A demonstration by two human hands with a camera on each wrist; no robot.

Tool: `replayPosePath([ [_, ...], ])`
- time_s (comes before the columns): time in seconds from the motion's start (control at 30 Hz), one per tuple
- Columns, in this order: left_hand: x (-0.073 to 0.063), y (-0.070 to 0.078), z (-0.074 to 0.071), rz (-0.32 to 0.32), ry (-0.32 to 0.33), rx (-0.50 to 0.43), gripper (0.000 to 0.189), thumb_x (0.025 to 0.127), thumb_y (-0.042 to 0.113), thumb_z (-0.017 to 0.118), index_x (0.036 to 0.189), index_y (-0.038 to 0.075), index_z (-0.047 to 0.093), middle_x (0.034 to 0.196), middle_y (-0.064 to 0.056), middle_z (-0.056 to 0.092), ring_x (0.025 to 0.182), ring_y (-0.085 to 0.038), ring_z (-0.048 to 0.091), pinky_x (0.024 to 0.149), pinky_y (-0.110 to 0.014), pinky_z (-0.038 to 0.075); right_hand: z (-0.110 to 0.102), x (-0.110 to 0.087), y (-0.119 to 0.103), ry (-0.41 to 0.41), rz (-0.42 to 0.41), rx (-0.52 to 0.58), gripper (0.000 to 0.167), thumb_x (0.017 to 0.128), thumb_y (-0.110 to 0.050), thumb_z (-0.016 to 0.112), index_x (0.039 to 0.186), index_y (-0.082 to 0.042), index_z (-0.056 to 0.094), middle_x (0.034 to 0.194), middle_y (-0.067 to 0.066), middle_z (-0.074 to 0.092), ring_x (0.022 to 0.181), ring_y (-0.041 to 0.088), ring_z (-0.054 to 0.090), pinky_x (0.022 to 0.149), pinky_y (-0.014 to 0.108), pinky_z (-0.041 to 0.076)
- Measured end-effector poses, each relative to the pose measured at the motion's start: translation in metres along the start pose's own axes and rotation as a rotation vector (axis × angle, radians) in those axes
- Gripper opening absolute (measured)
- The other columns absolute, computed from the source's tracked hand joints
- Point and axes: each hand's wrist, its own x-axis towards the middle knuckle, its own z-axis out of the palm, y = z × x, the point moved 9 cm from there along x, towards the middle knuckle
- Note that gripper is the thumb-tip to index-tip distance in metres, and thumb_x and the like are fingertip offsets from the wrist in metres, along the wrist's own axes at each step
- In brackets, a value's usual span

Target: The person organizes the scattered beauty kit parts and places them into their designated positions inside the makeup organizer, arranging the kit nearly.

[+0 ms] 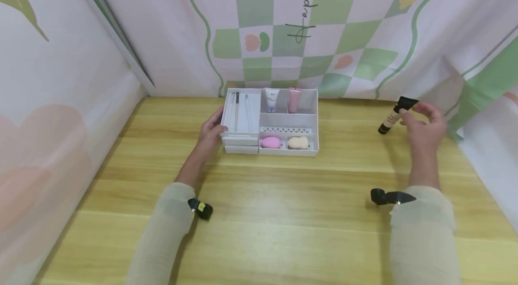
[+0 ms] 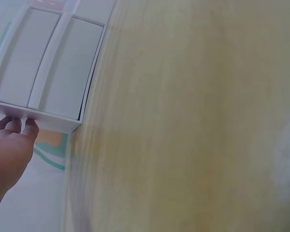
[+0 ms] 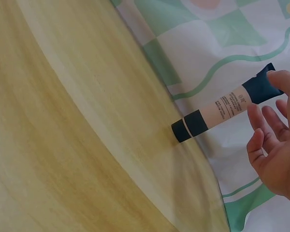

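My right hand [image 1: 426,127] pinches the flat black end of a cosmetic tube [image 1: 391,121] between thumb and fingers. In the right wrist view the tube [image 3: 227,107] slants down, its beige middle printed and its black cap lowest. Whether the cap meets the table I cannot tell. On the left, my left hand [image 1: 211,130] touches the side wall of a white desktop organizer [image 1: 288,119]. The left wrist view shows its fingertips against that wall, beside two drawer fronts [image 2: 67,67]. A white tube [image 1: 271,100] and a pink tube [image 1: 294,100] stand in the organizer's rear compartments.
In the organizer's left tray lie several thin brushes or sticks [image 1: 236,112]. A pink sponge [image 1: 270,142] and a cream sponge [image 1: 298,142] sit in its front compartments. The wooden table [image 1: 283,213] is bordered by printed curtains [image 1: 336,28] behind and at the sides.
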Motion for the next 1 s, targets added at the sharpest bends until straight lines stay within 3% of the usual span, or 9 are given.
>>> replayPosePath([
  [0.17,0.000,-0.002,0.000,-0.016,0.004,0.014,0.074,0.089,-0.004,0.046,0.160,0.004,0.025,0.171,-0.013,0.023,0.158,-0.030,0.026,0.130,-0.044,0.027,0.004,0.011,0.008,-0.062,0.041,-0.284,0.049,0.085,-0.026,0.081,0.129,-0.029,0.059,0.114,-0.024,0.054,0.111,0.000,0.056,0.082,0.006,0.051],
  [0.23,0.000,-0.002,-0.001,-0.023,0.008,0.019,0.074,0.090,-0.003,0.046,0.160,0.004,0.026,0.171,-0.012,0.023,0.157,-0.029,0.026,0.129,-0.044,0.027,0.007,0.015,0.008,-0.097,0.025,-0.377,0.042,0.087,-0.031,0.079,0.125,-0.032,0.061,0.111,-0.027,0.054,0.115,-0.001,0.051,0.086,0.005,0.049],
  [0.3,0.000,-0.003,-0.001,-0.027,0.009,0.023,0.074,0.090,-0.003,0.046,0.160,0.005,0.026,0.171,-0.011,0.023,0.157,-0.029,0.027,0.129,-0.044,0.028,0.010,0.017,0.007,-0.133,-0.003,-0.413,0.031,0.090,-0.030,0.076,0.118,-0.034,0.062,0.108,-0.027,0.056,0.110,-0.003,0.054,0.082,0.006,0.050],
  [0.4,0.000,-0.002,-0.001,-0.026,0.010,0.026,0.074,0.089,-0.003,0.047,0.160,0.005,0.027,0.170,-0.011,0.024,0.157,-0.029,0.027,0.129,-0.044,0.028,0.013,0.017,0.005,-0.169,-0.035,-0.342,0.018,0.092,-0.020,0.073,0.105,-0.029,0.065,0.101,-0.022,0.059,0.084,-0.009,0.061,0.068,0.004,0.051],
  [0.53,0.000,-0.002,-0.001,-0.021,0.007,0.026,0.074,0.089,-0.003,0.047,0.160,0.004,0.027,0.170,-0.012,0.024,0.157,-0.029,0.027,0.129,-0.045,0.027,0.016,0.015,0.000,-0.180,-0.057,-0.245,0.017,0.092,-0.009,0.070,0.094,-0.025,0.066,0.095,-0.017,0.061,0.066,-0.007,0.066,0.065,0.006,0.054],
  [0.83,0.001,-0.002,0.000,-0.015,-0.002,0.023,0.074,0.089,-0.002,0.047,0.160,0.004,0.028,0.170,-0.012,0.025,0.157,-0.030,0.028,0.130,-0.045,0.027,0.014,0.015,0.001,-0.153,-0.059,-0.178,0.018,0.092,-0.005,0.070,0.092,-0.024,0.067,0.095,-0.015,0.061,0.065,-0.004,0.065,0.064,0.007,0.056],
  [1.0,0.000,-0.002,0.000,-0.017,-0.006,0.018,0.075,0.089,-0.002,0.048,0.160,0.005,0.028,0.170,-0.011,0.025,0.157,-0.030,0.027,0.129,-0.045,0.028,0.015,0.016,0.000,-0.152,-0.067,-0.217,0.016,0.093,-0.008,0.070,0.096,-0.023,0.065,0.098,-0.017,0.060,0.067,-0.005,0.064,0.063,0.006,0.053],
])
